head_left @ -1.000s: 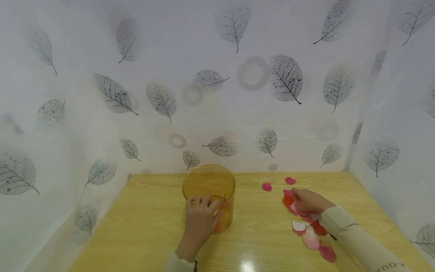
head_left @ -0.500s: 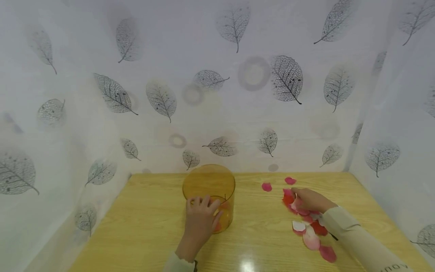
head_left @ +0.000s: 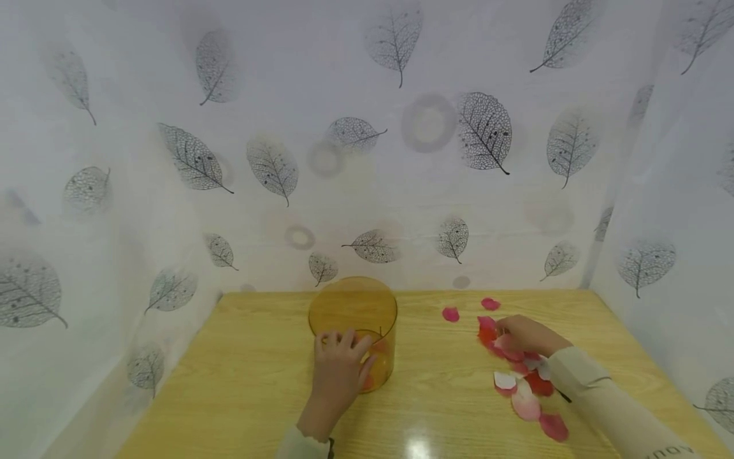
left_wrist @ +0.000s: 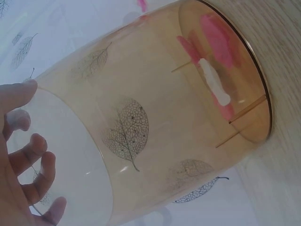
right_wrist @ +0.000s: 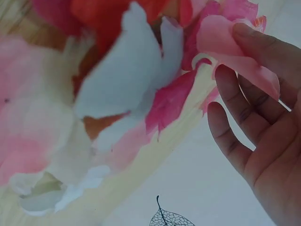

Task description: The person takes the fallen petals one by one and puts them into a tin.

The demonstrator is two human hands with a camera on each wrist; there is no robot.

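Note:
An amber see-through cylindrical vase [head_left: 352, 306] stands upright on the wooden table, left of its middle. My left hand [head_left: 336, 370] holds it at the near rim, fingers curled over the edge. Inside, in the left wrist view, pink petals [left_wrist: 218, 40], a white petal [left_wrist: 214, 82] and thin sticks lie at the bottom. On the right, my right hand [head_left: 530, 336] pinches a pale pink petal [right_wrist: 244, 70] between thumb and fingers, over a loose heap of red, pink and white petals [right_wrist: 124, 70]. The heap is partly hidden by the hand and sleeve.
Two dark pink petals [head_left: 450, 314] lie apart behind the heap. More petals [head_left: 525, 401] spread toward the front, with a thin dark stick [head_left: 564, 396] near the sleeve. Leaf-patterned white sheets [head_left: 413, 191] wall the table [head_left: 252, 357] at the back and both sides.
My right hand has shifted slightly to the right at the heap, with its fingers still around the pale pink petal. The left hand and the vase have stayed in place.

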